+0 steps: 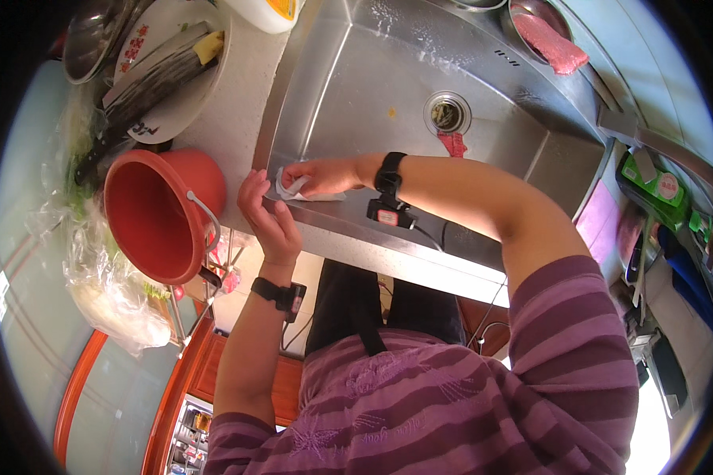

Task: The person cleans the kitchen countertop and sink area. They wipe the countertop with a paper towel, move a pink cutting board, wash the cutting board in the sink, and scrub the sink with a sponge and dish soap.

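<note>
My right hand (pixel 318 177) is closed on a white cloth (pixel 290 189) and presses it at the near left corner of the stainless steel sink (pixel 368 142). Just left of it, my left hand (pixel 270 219) is raised at the sink's edge with fingers slightly curled and nothing in it. Left of that hand a red plastic bucket (pixel 148 219) lies tilted, its mouth facing me. Inside the sink, the drain (pixel 447 113) holds some scraps, and a red mesh piece (pixel 453 143) lies against its near rim.
A white plate (pixel 196 110) with a knife and a dark long item stands behind the bucket. Plastic bags (pixel 119 297) lie at left. A piece of raw meat (pixel 549 44) rests on a metal bowl at the back right. A green bottle (pixel 653 187) is at right.
</note>
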A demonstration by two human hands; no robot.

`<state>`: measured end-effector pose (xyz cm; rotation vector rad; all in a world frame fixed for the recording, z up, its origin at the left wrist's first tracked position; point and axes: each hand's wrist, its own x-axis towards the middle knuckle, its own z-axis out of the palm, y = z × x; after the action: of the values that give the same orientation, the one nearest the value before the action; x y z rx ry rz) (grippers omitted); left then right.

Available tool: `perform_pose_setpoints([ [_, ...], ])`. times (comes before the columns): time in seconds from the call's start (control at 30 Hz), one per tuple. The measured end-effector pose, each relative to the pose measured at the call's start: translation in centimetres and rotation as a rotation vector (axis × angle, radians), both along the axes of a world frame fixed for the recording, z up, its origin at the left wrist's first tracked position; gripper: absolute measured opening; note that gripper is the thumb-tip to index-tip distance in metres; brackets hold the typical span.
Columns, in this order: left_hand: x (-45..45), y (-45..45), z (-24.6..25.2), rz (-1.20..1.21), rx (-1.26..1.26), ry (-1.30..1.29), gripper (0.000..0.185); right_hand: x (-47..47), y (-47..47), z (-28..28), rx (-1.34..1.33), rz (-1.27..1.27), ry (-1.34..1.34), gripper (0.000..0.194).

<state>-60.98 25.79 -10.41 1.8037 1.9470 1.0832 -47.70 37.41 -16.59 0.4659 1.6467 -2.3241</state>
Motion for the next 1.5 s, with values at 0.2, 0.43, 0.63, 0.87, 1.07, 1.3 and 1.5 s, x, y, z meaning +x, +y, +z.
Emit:
perform_pose_setpoints([
  [0.2, 0.1, 0.0, 0.0, -0.001, 0.004, -0.009, 0.031, 19.7, -4.7, 1.8, -0.365, 0.029, -0.415, 0.002],
  [0.43, 0.4, 0.0, 0.1, 0.008, -0.015, -0.030, 0.031, 21.1, -6.8, -1.1, -0.347, -0.134, -0.469, 0.024],
  [0.63, 0.2, 0.2, -0.3, -0.016, -0.009, -0.030, 0.031, 13.3, -3.5, -2.1, -0.455, -0.042, -0.329, 0.056],
  [0.87, 0.3, 0.0, 0.0, -0.004, 0.000, -0.040, 0.030, 30.9, -8.3, 2.1, -0.480, 0.033, -0.963, 0.058],
  [1.07, 0.5, 0.1, 0.3, -0.010, -0.014, -0.067, 0.029, 34.3, -11.4, 10.1, -0.056, 0.067, -0.703, 0.066],
  [1.3, 0.3, -0.1, 0.2, -0.042, -0.026, -0.071, 0.029, 28.6, -12.0, 6.5, -0.002, -0.038, -0.802, 0.073],
  [1.5, 0.3, -0.1, 0.3, -0.029, -0.037, -0.094, 0.029, 28.9, -10.9, 7.2, -0.121, -0.142, -0.652, 0.066],
])
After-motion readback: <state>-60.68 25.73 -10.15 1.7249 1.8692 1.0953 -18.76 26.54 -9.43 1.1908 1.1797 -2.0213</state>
